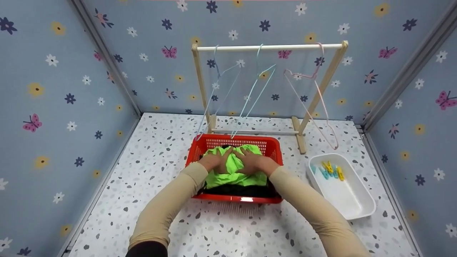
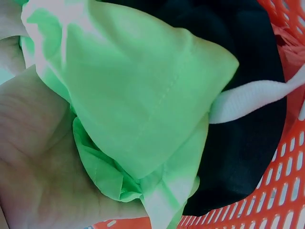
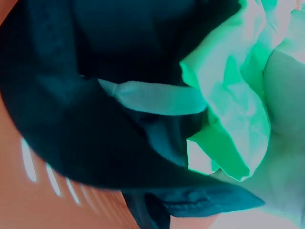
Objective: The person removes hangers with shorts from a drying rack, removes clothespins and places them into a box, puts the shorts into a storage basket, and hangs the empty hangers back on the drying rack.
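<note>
Bright green cloth (image 1: 234,180) lies bunched on top of the red plastic basket (image 1: 239,198). My left hand (image 1: 218,162) rests on its left side and my right hand (image 1: 251,162) on its right, fingers spread and tips close together in the middle. Black cloth (image 1: 246,191) lies beneath it. In the left wrist view a seamed green fold (image 2: 157,95) lies against my palm (image 2: 38,143); some fingers are hidden behind it. A white strap (image 2: 252,98) crosses the black cloth there. The right wrist view shows a similar pale strap (image 3: 159,98) beside the green cloth (image 3: 233,105).
Behind the basket stands a wooden rack with a white rail (image 1: 285,47). A blue hanger (image 1: 210,103), a mint hanger (image 1: 253,89) and a pink hanger (image 1: 323,103) hang from it. To the right, a white tray (image 1: 342,200) holds several yellow and blue clothespins (image 1: 330,170). Patterned walls enclose the speckled surface.
</note>
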The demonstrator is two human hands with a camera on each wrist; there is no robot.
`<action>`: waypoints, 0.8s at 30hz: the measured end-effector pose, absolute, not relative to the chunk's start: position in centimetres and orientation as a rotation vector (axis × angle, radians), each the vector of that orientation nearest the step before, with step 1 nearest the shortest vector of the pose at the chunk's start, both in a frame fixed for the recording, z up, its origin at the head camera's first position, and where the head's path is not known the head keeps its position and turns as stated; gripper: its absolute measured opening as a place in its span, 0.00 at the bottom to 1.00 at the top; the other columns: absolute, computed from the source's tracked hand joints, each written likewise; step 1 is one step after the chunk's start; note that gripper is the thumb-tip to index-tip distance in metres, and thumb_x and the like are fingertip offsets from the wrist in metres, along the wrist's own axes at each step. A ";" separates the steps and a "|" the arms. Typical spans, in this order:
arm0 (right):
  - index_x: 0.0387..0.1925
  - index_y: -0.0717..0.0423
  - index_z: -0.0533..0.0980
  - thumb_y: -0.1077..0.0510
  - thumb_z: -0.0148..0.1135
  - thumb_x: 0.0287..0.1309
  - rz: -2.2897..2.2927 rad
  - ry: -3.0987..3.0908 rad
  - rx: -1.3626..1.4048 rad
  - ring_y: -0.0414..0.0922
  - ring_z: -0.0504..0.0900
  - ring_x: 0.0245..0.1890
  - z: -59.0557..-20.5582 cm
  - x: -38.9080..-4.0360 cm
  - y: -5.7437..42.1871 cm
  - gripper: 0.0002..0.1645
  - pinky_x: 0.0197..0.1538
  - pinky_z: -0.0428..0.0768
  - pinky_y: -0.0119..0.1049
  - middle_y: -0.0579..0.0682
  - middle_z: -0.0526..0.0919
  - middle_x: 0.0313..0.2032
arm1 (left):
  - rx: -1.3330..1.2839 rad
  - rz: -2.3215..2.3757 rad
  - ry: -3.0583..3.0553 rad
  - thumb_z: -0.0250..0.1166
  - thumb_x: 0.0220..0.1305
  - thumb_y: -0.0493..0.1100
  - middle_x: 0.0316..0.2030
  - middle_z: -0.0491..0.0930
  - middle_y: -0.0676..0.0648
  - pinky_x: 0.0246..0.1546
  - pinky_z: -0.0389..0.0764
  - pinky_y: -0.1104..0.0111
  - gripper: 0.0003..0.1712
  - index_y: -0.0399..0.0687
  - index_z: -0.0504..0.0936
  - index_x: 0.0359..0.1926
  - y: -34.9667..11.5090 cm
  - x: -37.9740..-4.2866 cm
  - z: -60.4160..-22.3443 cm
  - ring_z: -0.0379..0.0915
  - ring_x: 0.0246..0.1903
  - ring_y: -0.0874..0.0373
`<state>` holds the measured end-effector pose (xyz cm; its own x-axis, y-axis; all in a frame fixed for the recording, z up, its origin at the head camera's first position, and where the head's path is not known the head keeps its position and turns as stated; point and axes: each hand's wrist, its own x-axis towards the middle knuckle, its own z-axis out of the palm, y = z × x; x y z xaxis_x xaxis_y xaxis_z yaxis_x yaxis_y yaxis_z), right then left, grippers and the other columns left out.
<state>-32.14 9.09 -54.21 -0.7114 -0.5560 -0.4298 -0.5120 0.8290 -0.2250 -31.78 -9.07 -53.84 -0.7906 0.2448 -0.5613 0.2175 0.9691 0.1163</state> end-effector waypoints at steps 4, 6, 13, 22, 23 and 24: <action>0.77 0.43 0.41 0.32 0.53 0.63 -0.133 2.573 -0.852 0.60 0.45 0.73 -53.4 -32.4 9.4 0.52 0.67 0.57 0.56 0.61 0.43 0.75 | 0.246 0.038 2.590 0.69 0.53 0.64 0.72 0.40 0.29 0.54 0.65 0.36 0.64 0.68 0.32 0.76 -8.5 -31.7 -53.5 0.43 0.65 0.20; 0.77 0.44 0.43 0.31 0.53 0.63 -0.150 2.615 -0.882 0.61 0.45 0.72 -52.9 -32.2 9.6 0.52 0.66 0.58 0.58 0.61 0.44 0.74 | 0.197 0.047 2.633 0.71 0.52 0.61 0.72 0.41 0.28 0.53 0.62 0.32 0.64 0.68 0.34 0.77 -8.2 -31.3 -53.0 0.42 0.63 0.18; 0.76 0.49 0.49 0.31 0.52 0.63 -0.242 2.835 -0.858 0.63 0.43 0.72 -50.7 -30.5 11.1 0.50 0.66 0.58 0.59 0.61 0.44 0.74 | 0.061 0.117 2.808 0.78 0.44 0.59 0.70 0.45 0.26 0.56 0.56 0.31 0.69 0.65 0.39 0.77 -8.4 -29.3 -49.5 0.39 0.64 0.17; 0.75 0.52 0.51 0.34 0.56 0.63 -0.490 3.045 -0.749 0.59 0.42 0.73 -49.2 -26.4 13.4 0.49 0.67 0.54 0.59 0.57 0.42 0.75 | 0.107 0.492 3.176 0.69 0.57 0.62 0.71 0.51 0.30 0.61 0.51 0.36 0.52 0.58 0.52 0.76 -11.4 -24.8 -47.6 0.40 0.67 0.23; 0.75 0.52 0.51 0.35 0.56 0.63 -0.526 3.064 -0.739 0.58 0.42 0.73 -49.4 -25.8 13.7 0.49 0.67 0.54 0.59 0.57 0.43 0.75 | 0.099 0.536 3.243 0.68 0.57 0.61 0.70 0.54 0.31 0.61 0.52 0.36 0.50 0.58 0.55 0.75 -11.6 -24.2 -48.0 0.42 0.66 0.23; 0.75 0.52 0.52 0.35 0.57 0.63 -0.563 3.082 -0.734 0.58 0.43 0.73 -49.6 -25.3 14.0 0.48 0.67 0.54 0.59 0.56 0.44 0.75 | 0.087 0.584 3.305 0.68 0.57 0.61 0.69 0.56 0.32 0.61 0.52 0.35 0.48 0.57 0.58 0.74 -11.7 -23.7 -48.4 0.43 0.66 0.23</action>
